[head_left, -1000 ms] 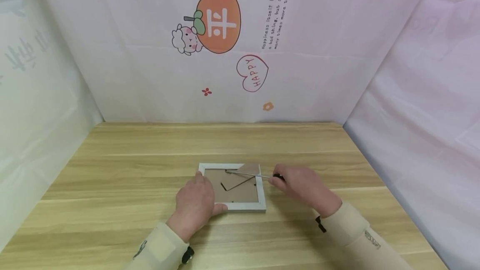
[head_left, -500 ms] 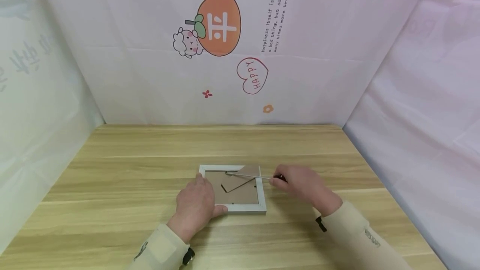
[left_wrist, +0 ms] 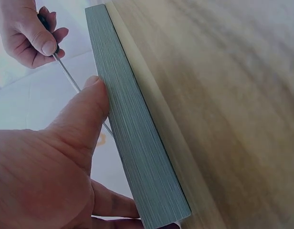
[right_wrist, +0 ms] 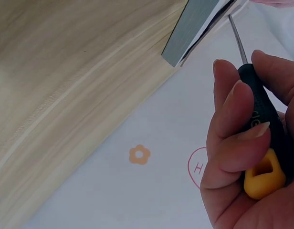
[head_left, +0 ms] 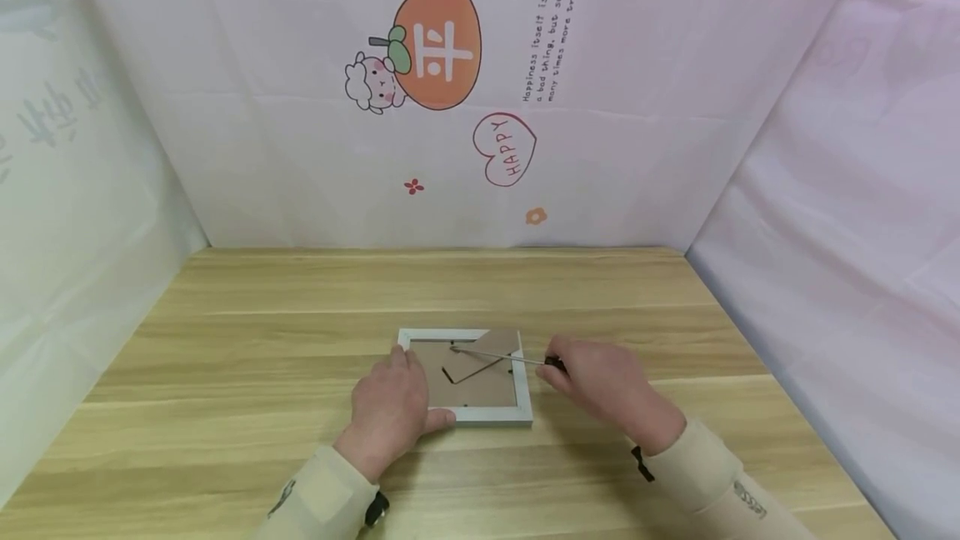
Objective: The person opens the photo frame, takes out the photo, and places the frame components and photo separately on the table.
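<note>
Your picture frame (head_left: 491, 415) lies face down near the middle of the table (head_left: 300, 315), between your two hands. It is a pale rectangle, and up close its gray-green side shows fine lines like brushed wood. Inside sits a flat, smooth brown board (head_left: 491, 394) with small black tabs (head_left: 465, 406) round its edge. A brown flap (head_left: 501, 340) pokes over the top right corner.

Your left hand (head_left: 390, 402) grips the frame's near left corner, thumb along the near side. It covers that corner, so you can't see the wood there.

Your right hand (head_left: 603, 373) is curled round the screwdriver (right_wrist: 254, 78). The handle is dark with a yellow end that has a hole; your fingers hide much of it. Its thin, shiny metal rod reaches across the board. The tip is near the top tab, but it's too small to tell if they touch.

The table has stripy wood grain. Behind it hangs a white cloth (head_left: 300, 173), softly creased, its printed words cut off at the top.
</note>
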The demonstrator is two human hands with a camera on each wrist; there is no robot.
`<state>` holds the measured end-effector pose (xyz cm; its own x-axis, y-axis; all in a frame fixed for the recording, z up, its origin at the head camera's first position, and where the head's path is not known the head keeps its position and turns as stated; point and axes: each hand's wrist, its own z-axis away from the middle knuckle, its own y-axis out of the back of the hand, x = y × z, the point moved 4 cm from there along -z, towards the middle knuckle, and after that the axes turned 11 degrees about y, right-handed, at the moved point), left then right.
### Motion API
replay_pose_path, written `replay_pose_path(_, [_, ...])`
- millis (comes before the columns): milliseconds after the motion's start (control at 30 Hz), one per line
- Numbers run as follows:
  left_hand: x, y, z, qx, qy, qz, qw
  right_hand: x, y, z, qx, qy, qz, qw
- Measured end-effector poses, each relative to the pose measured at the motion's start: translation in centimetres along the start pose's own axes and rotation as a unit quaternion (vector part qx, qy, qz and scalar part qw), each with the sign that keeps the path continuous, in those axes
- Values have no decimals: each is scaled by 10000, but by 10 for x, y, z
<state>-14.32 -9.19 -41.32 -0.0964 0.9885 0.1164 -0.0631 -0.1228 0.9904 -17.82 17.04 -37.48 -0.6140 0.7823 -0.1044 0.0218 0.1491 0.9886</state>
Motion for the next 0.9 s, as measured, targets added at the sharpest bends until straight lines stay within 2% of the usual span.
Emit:
replay_pose_path(233, [-1,1,0,63,-34,-12,10000,0,-2,1,95,-60,87,9999])
replay_pose_path(533, [0,-2,-2,-95,-37,-73,9999,0,-7,1,232,-14,303,9993])
replay_pose_path(900, [0,0,-2,-77,-107,-235,9996,5,-12,-1,219,-75,115,9997])
